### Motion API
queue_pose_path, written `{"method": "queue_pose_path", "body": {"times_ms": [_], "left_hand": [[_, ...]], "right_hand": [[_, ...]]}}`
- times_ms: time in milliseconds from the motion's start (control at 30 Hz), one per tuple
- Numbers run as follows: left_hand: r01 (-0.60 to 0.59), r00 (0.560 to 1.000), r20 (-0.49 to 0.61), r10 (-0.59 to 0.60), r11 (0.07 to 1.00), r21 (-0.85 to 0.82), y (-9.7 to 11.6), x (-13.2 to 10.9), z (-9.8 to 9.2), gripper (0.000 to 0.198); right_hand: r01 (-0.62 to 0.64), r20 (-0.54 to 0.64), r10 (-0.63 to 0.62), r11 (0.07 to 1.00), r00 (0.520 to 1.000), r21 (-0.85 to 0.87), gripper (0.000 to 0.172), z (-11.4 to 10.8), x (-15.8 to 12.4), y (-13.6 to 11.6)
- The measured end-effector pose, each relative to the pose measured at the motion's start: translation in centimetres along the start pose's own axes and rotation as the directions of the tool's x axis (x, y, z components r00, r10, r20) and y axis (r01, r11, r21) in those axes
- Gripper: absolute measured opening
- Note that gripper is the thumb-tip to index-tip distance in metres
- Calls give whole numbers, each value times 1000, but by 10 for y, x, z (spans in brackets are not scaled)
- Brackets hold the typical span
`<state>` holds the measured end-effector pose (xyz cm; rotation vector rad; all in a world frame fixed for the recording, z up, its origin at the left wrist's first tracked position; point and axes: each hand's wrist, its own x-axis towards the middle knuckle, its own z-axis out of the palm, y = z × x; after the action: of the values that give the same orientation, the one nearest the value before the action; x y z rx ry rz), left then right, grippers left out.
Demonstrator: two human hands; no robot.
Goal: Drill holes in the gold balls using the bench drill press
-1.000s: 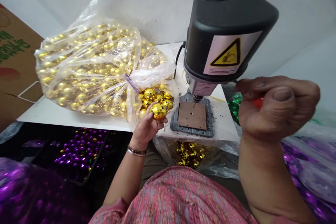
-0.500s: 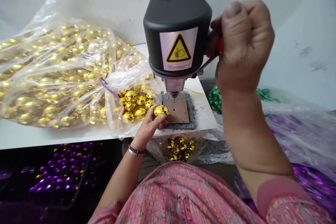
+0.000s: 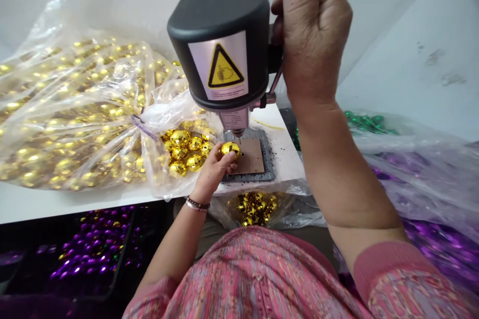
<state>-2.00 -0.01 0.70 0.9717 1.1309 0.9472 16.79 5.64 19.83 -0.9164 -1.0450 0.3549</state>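
My left hand (image 3: 211, 169) pinches a shiny gold faceted ball (image 3: 230, 148) between thumb and fingers. The ball is over the left part of a brown board (image 3: 251, 158), just left of the small hole in it. Above stands a black drill press (image 3: 220, 20) with a yellow warning sign; its chuck (image 3: 237, 132) points down near the ball. High on the right, my right hand (image 3: 316, 30) is closed around the end of the press lever (image 3: 277, 79); its knob is hidden by the fingers. Whether the bit touches the ball I cannot tell.
Loose gold balls (image 3: 179, 152) lie left of the press, beside a large tied plastic bag (image 3: 75, 119) of gold balls. More gold pieces (image 3: 256, 209) sit in plastic below the table edge. Purple beads (image 3: 93, 244) are lower left; green beads (image 3: 366, 122) and purple bags are right.
My left hand has brought the ball rightward, closer to the board's hole. My right hand stays on the lever. The view has shifted, so the press appears further left.
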Motion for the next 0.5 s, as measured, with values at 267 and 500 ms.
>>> {"method": "queue_pose_path", "body": {"times_ms": [267,500], "left_hand": [[-19,999,-40,33,950,311,-2,8,7,65],[-174,980,46,193,722,669,3,14,12,62]], "right_hand": [[8,57,-6,1000,998,-17,27,-4,0,1],[32,77,-35,999,996,28,25,-4,-5,5]]}}
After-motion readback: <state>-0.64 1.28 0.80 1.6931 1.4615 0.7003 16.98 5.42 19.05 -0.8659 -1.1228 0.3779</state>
